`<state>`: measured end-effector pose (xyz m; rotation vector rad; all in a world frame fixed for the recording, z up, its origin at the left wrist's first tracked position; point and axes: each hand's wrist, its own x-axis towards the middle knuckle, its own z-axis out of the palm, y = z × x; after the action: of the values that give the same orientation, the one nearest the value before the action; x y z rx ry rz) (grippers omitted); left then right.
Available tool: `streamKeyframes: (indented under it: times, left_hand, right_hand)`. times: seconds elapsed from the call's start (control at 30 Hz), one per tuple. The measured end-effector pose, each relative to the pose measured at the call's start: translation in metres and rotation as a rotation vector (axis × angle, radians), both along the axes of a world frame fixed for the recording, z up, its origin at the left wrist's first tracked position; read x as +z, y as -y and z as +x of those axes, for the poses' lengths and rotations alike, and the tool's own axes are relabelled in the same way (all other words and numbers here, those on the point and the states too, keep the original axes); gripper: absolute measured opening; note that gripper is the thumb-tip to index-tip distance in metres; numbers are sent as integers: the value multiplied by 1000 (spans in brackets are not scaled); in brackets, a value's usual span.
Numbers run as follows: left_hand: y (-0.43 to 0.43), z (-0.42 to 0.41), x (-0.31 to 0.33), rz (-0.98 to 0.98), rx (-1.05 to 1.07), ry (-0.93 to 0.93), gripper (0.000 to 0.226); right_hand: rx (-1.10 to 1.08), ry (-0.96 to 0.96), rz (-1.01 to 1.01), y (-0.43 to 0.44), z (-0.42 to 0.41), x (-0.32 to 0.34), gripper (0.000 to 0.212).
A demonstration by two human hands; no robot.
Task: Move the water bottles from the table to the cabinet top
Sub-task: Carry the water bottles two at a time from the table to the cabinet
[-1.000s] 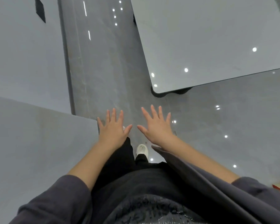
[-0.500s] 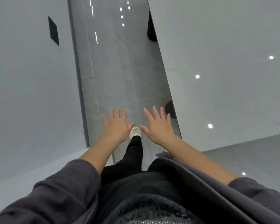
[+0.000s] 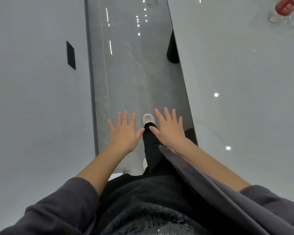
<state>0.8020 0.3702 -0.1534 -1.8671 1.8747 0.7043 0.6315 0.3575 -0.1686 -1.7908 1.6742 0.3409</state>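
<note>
A clear water bottle with a red label (image 3: 284,8) stands at the far right corner of the glossy grey table (image 3: 236,85), partly cut off by the frame's edge. A second clear bottle base shows just to its right. My left hand (image 3: 124,133) and my right hand (image 3: 171,128) are held out flat in front of me, fingers spread, palms down, holding nothing. Both hover over the floor, far short of the bottles.
A grey wall or cabinet side (image 3: 37,99) with a black rectangular plate (image 3: 70,55) runs along the left. A narrow strip of shiny grey floor (image 3: 136,73) lies between it and the table. A black table leg (image 3: 172,50) stands under the table edge. My white shoe (image 3: 148,118) steps forward.
I have walked forward along the aisle: the table now fills the right side and the red-labelled bottle has come into view. Both hands stay open and spread.
</note>
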Motion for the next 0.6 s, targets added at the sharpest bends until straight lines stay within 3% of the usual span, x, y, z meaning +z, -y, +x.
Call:
streamKeyframes:
  times: [0.3, 0.6]
  left_hand:
    - [166, 24, -1, -44, 10, 8, 71]
    - [312, -7, 20, -97, -147, -71, 72]
  right_hand:
    - [0, 10, -59, 163, 23, 0, 73]
    - [-128, -26, -115, 283, -6, 26, 73]
